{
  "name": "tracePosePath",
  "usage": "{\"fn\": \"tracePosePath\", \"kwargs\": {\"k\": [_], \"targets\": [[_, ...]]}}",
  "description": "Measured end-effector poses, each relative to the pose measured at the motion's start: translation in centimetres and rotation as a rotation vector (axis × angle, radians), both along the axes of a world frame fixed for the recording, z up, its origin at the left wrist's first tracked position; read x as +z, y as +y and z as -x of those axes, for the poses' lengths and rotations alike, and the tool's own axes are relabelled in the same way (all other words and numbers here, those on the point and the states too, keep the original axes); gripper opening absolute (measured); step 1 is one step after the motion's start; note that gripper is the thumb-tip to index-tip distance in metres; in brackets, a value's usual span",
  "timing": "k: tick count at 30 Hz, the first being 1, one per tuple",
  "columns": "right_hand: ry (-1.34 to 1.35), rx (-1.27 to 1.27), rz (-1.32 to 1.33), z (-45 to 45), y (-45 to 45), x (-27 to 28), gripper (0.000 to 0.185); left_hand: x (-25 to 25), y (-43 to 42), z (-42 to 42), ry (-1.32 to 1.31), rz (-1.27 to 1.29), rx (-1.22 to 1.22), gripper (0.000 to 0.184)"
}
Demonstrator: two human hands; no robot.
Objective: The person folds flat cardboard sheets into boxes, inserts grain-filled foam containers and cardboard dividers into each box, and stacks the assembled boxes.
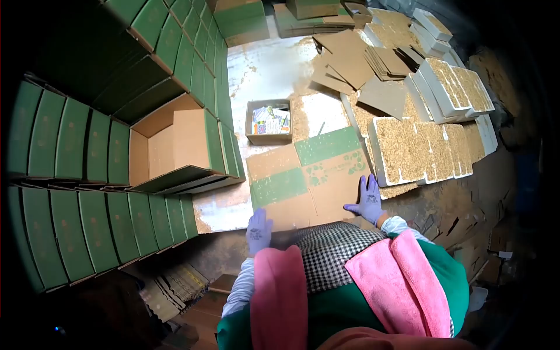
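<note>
A flat piece of cardboard (279, 205), brown with green panels and green printed marks, lies on the white work surface before me. My right hand (369, 202), in a purple glove, rests at its right edge with thumb and fingers spread. At the near left corner is my left hand (258, 231), gloved alike, its fingers stretched out at the cardboard's edge; whether it presses on it I cannot tell. Neither hand is wrapped around anything. Just beyond the cardboard stands a small open carton (269, 139) holding printed packets (270, 121).
Green boxes (73, 137) are stacked in rows on the left, with one open brown box (163, 146) among them. To the right, white blocks with golden, grainy tops (405, 150) sit near loose brown cardboard sheets (350, 58). More green cartons (239, 20) stand at the back.
</note>
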State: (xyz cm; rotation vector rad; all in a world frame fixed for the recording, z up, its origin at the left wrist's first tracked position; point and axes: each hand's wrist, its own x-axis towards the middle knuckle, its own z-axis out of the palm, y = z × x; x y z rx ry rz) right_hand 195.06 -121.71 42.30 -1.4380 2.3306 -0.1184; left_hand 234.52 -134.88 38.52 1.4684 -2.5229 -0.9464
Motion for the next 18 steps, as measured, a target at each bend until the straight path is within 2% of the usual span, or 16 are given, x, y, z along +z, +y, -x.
{"fn": "tracePosePath", "kwargs": {"k": [1, 2, 3, 5, 7, 8, 11, 12, 13, 15, 16, 17, 18], "targets": [[0.002, -0.029, 0.008, -0.1, -0.2, 0.1, 0.13, 0.2, -0.3, 0.0, -0.008, -0.055, 0.019, 0.097], [0.001, -0.058, -0.043, -0.2, -0.3, 0.1, 0.132, 0.2, 0.8, 0.3, -0.12, 0.236, -0.085, 0.102], [-0.019, -0.098, -0.05, -0.3, -0.2, -0.3, 0.134, 4.1, 1.5, 2.2, -0.278, 0.191, -0.102, 0.108], [-0.016, -0.131, -0.109, -1.0, -0.4, -0.5, 0.134, 1.4, 2.3, 3.3, -0.186, 0.261, 0.08, 0.107], [-0.074, -0.148, -0.037, -1.0, -0.2, -0.2, 0.135, 4.3, 1.2, 4.9, -0.179, 0.007, 0.121, 0.098], [-0.096, -0.141, -0.051, -0.6, -0.1, 0.5, 0.134, 1.1, 1.6, 3.6, -0.121, 0.277, 0.056, 0.082], [-0.086, -0.062, 0.017, 0.3, 0.4, 2.5, 0.128, 2.4, 1.5, 2.5, 0.009, 0.247, 0.143, 0.063], [-0.092, -0.048, 0.076, 0.8, 0.4, 3.6, 0.121, 6.0, 1.5, 2.8, 0.043, 0.288, 0.172, 0.056], [-0.042, -0.075, 0.264, 1.1, 0.6, 4.2, 0.107, 7.4, 0.8, 2.6, 0.039, 0.349, 0.206, 0.048], [-0.075, -0.102, 0.452, 2.5, -0.4, 7.4, 0.09, 14.0, -1.3, 3.3, -0.051, 0.088, 0.564, 0.047], [-0.249, -0.145, 0.613, 3.5, -1.4, 8.7, 0.076, 17.4, -2.4, 3.3, 0.117, 0.096, 0.555, 0.052], [-0.565, -0.255, 0.605, 3.6, -2.7, 11.7, 0.071, 20.1, -3.7, 3.7, 0.284, 0.102, 0.542, 0.056], [-0.42, -0.129, 0.665, 3.6, -4.4, 13.5, 0.071, 21.5, -4.8, 4.8, 0.184, 0.175, 0.366, 0.06]]}}
